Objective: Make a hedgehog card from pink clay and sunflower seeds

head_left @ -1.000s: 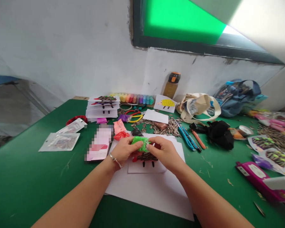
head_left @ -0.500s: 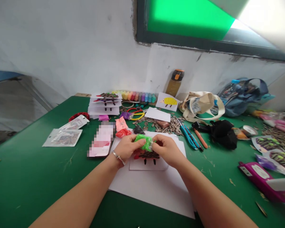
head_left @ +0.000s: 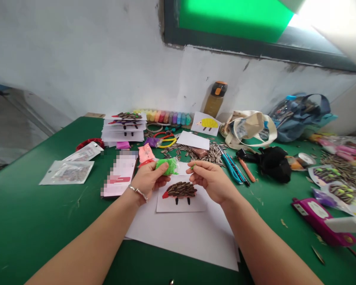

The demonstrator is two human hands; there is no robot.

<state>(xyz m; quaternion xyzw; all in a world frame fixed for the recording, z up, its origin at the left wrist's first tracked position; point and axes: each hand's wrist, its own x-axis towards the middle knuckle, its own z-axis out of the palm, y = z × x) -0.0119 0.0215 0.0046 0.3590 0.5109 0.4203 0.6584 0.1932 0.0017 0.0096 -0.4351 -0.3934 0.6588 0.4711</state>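
Note:
My left hand (head_left: 146, 180) is closed on a small clear packet of bright green modelling clay (head_left: 166, 166). To its right, my right hand (head_left: 209, 179) pinches a tiny bit of green clay (head_left: 192, 167) between thumb and fingertip, apart from the packet. Below and between both hands lies a white card with a hedgehog picture (head_left: 180, 190). Its back is made of sunflower seeds, with a red snout and two dark legs. Underneath the card are larger white sheets of paper (head_left: 184, 237).
A phone (head_left: 120, 174) and clear bags (head_left: 67, 172) lie left. Stacked hedgehog cards (head_left: 124, 136) stand behind. Loose sunflower seeds (head_left: 212, 155), a blue utility knife (head_left: 233, 168), a black pouch (head_left: 274, 164) and a magenta glue gun (head_left: 323, 221) spread rightward. A bottle (head_left: 215, 99) stands by the wall.
My hands have moved apart, the right one drawing a bit of green clay away from the packet. The hedgehog picture now shows between them. The view has shifted slightly.

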